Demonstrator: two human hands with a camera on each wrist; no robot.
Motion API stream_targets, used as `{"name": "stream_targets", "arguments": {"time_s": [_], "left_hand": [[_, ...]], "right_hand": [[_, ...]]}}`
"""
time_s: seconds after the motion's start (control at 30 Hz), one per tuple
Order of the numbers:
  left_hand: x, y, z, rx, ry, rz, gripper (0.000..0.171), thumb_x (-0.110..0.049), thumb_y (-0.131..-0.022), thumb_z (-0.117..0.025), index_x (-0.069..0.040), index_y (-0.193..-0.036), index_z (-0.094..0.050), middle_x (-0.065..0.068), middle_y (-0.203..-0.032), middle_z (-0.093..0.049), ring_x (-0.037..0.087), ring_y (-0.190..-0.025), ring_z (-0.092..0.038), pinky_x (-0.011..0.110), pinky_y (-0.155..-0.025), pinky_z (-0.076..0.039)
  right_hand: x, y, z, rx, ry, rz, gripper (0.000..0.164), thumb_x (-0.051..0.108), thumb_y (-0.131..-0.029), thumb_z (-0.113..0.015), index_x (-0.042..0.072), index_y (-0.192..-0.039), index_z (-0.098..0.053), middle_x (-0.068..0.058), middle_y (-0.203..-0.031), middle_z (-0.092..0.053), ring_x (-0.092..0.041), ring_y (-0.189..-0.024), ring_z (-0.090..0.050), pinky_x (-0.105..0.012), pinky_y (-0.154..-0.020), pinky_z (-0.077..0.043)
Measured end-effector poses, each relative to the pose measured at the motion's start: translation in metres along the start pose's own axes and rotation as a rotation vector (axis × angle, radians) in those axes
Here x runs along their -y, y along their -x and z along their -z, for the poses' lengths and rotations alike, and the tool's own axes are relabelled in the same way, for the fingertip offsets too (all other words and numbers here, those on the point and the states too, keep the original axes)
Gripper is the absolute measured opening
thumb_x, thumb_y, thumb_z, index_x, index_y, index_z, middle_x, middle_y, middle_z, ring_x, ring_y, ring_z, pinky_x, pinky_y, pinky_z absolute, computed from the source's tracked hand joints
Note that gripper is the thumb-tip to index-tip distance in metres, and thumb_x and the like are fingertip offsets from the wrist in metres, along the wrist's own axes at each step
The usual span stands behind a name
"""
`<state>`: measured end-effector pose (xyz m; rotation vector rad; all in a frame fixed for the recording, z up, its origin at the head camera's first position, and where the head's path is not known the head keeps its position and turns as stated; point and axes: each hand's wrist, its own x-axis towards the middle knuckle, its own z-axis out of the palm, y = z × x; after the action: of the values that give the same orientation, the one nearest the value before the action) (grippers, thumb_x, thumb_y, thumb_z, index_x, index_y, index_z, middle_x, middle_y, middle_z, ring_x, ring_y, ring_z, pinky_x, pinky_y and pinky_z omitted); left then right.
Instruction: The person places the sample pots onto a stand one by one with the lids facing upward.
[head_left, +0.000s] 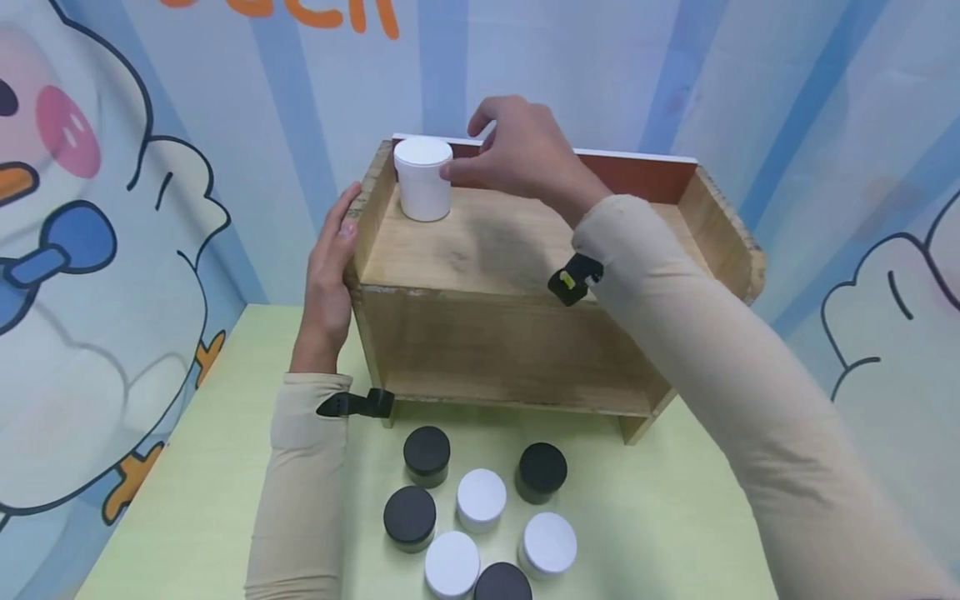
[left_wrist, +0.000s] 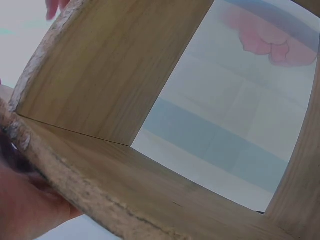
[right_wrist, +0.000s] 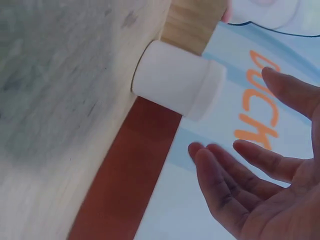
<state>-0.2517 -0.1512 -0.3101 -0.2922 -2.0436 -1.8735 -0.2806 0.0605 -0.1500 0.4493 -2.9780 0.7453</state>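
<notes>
A white lidded jar (head_left: 424, 187) stands upright at the back left of the top board of a wooden shelf (head_left: 480, 258). Just right of the jar, my right hand (head_left: 525, 154) hovers with fingers loosely bent. The right wrist view has this hand (right_wrist: 270, 190) apart from the jar (right_wrist: 172, 77), with nothing between thumb and fingers. My left hand (head_left: 327, 279) lies along the outside of the shelf's left side panel, fingers pointing up toward its top edge. In the left wrist view, part of the left hand (left_wrist: 30, 205) shows beside the panel's rough edge.
In front of the shelf, on the pale green table (head_left: 202, 467), stand three white-lidded jars (head_left: 481, 498) and several black-lidded ones (head_left: 542, 471). A reddish-brown back strip (head_left: 637, 177) edges the top board. Behind hangs a blue striped curtain (head_left: 600, 75) with cartoon ducks.
</notes>
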Motion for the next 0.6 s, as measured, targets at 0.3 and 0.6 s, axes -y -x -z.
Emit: {"name": "stream_targets", "arguments": {"time_s": [0.3,0.6], "left_hand": [[0.002,0.0,0.001,-0.001,-0.003,0.0,0.056,-0.052,-0.098,-0.035,-0.041,-0.153,-0.036,-0.008,-0.166,-0.024,0.029,-0.154,-0.02,0.069,-0.12,-0.014],[0.001,-0.001,0.004,-0.007,-0.004,0.003,0.055,-0.052,-0.098,-0.035,-0.042,-0.153,-0.037,-0.008,-0.166,-0.023,0.029,-0.154,-0.02,0.069,-0.12,-0.013]], "right_hand": [[-0.006,0.035,0.013,-0.049,-0.091,0.143,0.038,0.038,-0.089,-0.075,0.011,-0.114,-0.067,-0.007,-0.101,-0.072,-0.018,-0.091,-0.066,-0.031,-0.076,-0.053],[-0.02,0.062,0.01,-0.03,-0.158,0.328,0.025,0.026,-0.09,-0.074,0.01,-0.109,-0.07,-0.006,-0.096,-0.073,-0.015,-0.083,-0.068,-0.028,-0.074,-0.053]]}}
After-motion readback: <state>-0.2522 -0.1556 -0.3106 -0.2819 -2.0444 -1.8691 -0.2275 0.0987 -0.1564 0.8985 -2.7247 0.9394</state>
